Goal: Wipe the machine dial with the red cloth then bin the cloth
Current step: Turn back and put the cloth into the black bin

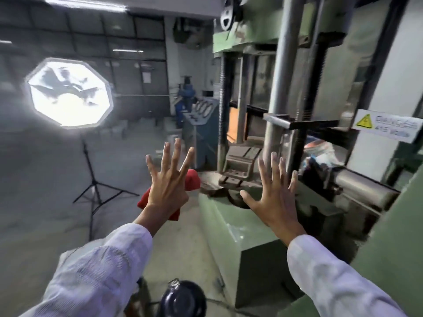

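My left hand (168,186) is raised with its back to me and four fingers spread; the thumb is hidden. The red cloth (192,179) sits behind its palm, poking out at the right and below the wrist, with only floor beneath it, so the hand is holding it. My right hand (274,197) is spread wide and empty over the green machine base (229,236). A row of round dials (203,108) shows on a blue console farther back. No bin is in view.
A tall green press (286,88) with steel columns fills the right side and carries a danger sign (386,125). A studio light on a black tripod (91,179) stands on the floor at left. A round black object (183,298) lies near my feet.
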